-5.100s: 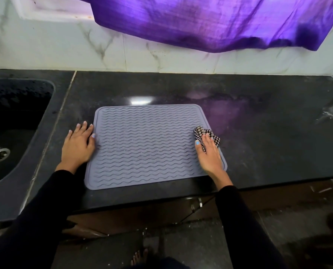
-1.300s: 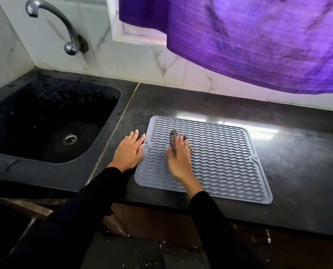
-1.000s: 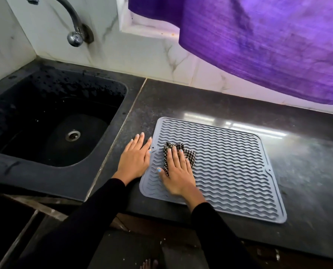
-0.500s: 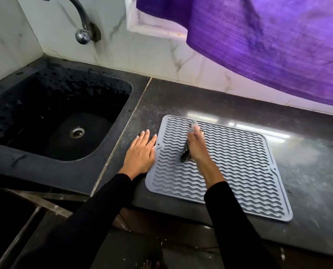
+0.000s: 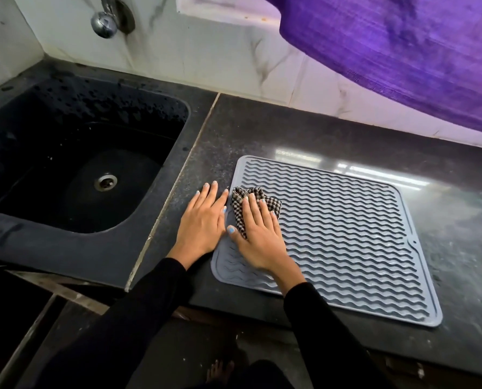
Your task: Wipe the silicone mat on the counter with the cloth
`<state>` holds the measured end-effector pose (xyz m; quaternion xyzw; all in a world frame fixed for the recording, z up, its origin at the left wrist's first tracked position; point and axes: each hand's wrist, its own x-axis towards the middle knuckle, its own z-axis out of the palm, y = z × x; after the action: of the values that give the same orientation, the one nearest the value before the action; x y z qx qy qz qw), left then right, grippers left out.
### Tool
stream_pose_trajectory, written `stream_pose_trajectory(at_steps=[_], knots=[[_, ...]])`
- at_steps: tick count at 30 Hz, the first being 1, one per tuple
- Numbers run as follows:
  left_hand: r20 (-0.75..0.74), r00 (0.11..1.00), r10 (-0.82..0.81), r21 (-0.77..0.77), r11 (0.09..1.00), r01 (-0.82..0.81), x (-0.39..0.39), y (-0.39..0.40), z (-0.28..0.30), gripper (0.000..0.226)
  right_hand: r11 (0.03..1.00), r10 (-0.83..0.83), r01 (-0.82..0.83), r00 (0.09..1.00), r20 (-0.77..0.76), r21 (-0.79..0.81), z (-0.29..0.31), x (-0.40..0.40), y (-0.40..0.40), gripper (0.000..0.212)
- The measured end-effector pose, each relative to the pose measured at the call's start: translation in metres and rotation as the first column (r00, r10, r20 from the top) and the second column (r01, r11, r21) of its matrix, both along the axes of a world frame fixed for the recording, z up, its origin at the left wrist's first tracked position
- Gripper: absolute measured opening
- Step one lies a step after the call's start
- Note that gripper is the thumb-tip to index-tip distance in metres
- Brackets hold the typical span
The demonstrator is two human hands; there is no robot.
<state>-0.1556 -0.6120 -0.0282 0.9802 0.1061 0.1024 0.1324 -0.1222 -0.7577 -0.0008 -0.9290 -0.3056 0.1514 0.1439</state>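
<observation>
A grey silicone mat [image 5: 343, 234] with wavy ridges lies flat on the black counter [image 5: 464, 220]. My right hand [image 5: 259, 234] presses flat on a crumpled black-and-white checked cloth [image 5: 241, 202] at the mat's left part, fingers spread over it. My left hand [image 5: 203, 220] rests flat on the counter, fingers apart, its fingertips touching the mat's left edge. Part of the cloth is hidden under my right palm.
A black sink [image 5: 74, 169] with a metal drain [image 5: 105, 182] lies to the left, with a tap [image 5: 105, 22] on the marble wall above it. A purple curtain [image 5: 402, 51] hangs over the counter's back right. The counter's front edge runs just below the mat.
My right hand swept with the cloth from the mat's far middle back toward its near left, and now lies flat on it. The left hand stayed by the mat's edge.
</observation>
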Motion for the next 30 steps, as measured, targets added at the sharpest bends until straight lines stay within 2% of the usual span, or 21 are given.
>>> stream_pose_trajectory(at_steps=[3,4,5,6,7,8,9,10,11,12,13,14,15,16,17,19,22,25,28,30], knots=[[0.014,1.0,0.014,-0.019,1.0,-0.014,0.0,-0.001,0.001,0.063,0.982,-0.039,0.079,0.974,-0.222,0.173,0.005,0.013,-0.001,0.059],[0.017,1.0,0.018,-0.034,0.999,-0.017,-0.001,-0.001,0.002,0.058,0.956,-0.053,0.145,0.941,-0.333,0.256,0.009,0.017,-0.002,0.055],[0.021,1.0,0.02,-0.054,0.998,-0.019,0.0,-0.001,0.002,0.052,0.894,-0.058,0.263,0.871,-0.488,0.363,0.016,0.021,-0.004,0.053],[0.029,0.999,0.025,-0.075,0.997,-0.023,0.0,0.0,0.002,0.047,0.777,-0.022,0.431,0.746,-0.666,0.458,0.025,0.024,-0.007,0.051],[0.034,0.999,0.032,-0.098,0.995,-0.029,-0.001,0.001,0.002,0.045,0.613,0.063,0.602,0.608,-0.791,0.512,0.033,0.027,-0.012,0.051],[0.038,0.998,0.042,-0.118,0.992,-0.037,0.0,0.002,0.003,0.044,0.435,0.138,0.737,0.514,-0.847,0.518,0.039,0.032,-0.018,0.052],[0.039,0.998,0.048,-0.13,0.991,-0.043,0.0,0.002,0.003,0.044,0.301,0.181,0.81,0.469,-0.864,0.503,0.043,0.036,-0.023,0.052],[0.039,0.998,0.049,-0.136,0.99,-0.043,0.0,0.002,0.003,0.044,0.226,0.16,0.825,0.493,-0.855,0.518,0.045,0.039,-0.024,0.051],[0.039,0.998,0.047,-0.137,0.99,-0.041,0.0,0.002,0.004,0.045,0.214,0.085,0.794,0.565,-0.821,0.569,0.045,0.04,-0.023,0.05],[0.039,0.998,0.046,-0.138,0.99,-0.04,0.0,0.002,0.004,0.045,0.278,-0.036,0.729,0.659,-0.751,0.626,0.044,0.04,-0.02,0.05],[0.039,0.998,0.042,-0.137,0.99,-0.036,-0.001,0.002,0.004,0.045,0.419,-0.154,0.626,0.763,-0.628,0.658,0.044,0.037,-0.017,0.053],[0.039,0.999,0.038,-0.135,0.99,-0.032,-0.001,0.002,0.004,0.045,0.604,-0.22,0.481,0.867,-0.447,0.636,0.041,0.033,-0.014,0.057],[0.041,0.999,0.033,-0.131,0.991,-0.028,-0.001,0.002,0.004,0.045,0.777,-0.22,0.326,0.942,-0.254,0.538,0.035,0.028,-0.01,0.06],[0.043,0.999,0.03,-0.128,0.992,-0.024,0.0,0.003,0.004,0.044,0.895,-0.175,0.198,0.98,-0.093,0.401,0.028,0.02,-0.007,0.062],[0.043,0.999,0.031,-0.127,0.992,-0.025,0.0,0.003,0.003,0.044,0.956,-0.118,0.111,0.993,0.008,0.27,0.019,0.014,-0.004,0.066],[0.037,0.999,0.038,-0.117,0.993,-0.033,0.0,0.003,0.002,0.048,0.994,-0.062,0.052,0.993,0.097,0.101,0.006,0.0,0.0,0.075],[0.02,0.999,0.031,-0.052,0.998,-0.029,0.001,0.001,0.001,0.058,0.997,-0.07,0.063,0.985,0.158,0.053,-0.008,-0.002,0.0,0.09],[0.001,1.0,0.026,-0.014,1.0,-0.026,0.002,0.001,-0.001,0.065,0.998,-0.055,0.053,0.98,0.189,0.017,-0.005,0.001,0.003,0.091],[-0.015,0.999,0.03,0.014,0.999,-0.03,0.004,0.0,-0.002,0.066,0.999,-0.032,0.027,0.986,0.161,0.032,-0.005,0.007,0.001,0.087],[-0.019,0.999,0.032,0.015,0.999,-0.031,0.004,0.0,-0.002,0.066,0.994,-0.022,0.021,1.0,0.007,0.11,-0.002,0.016,-0.001,0.07]])
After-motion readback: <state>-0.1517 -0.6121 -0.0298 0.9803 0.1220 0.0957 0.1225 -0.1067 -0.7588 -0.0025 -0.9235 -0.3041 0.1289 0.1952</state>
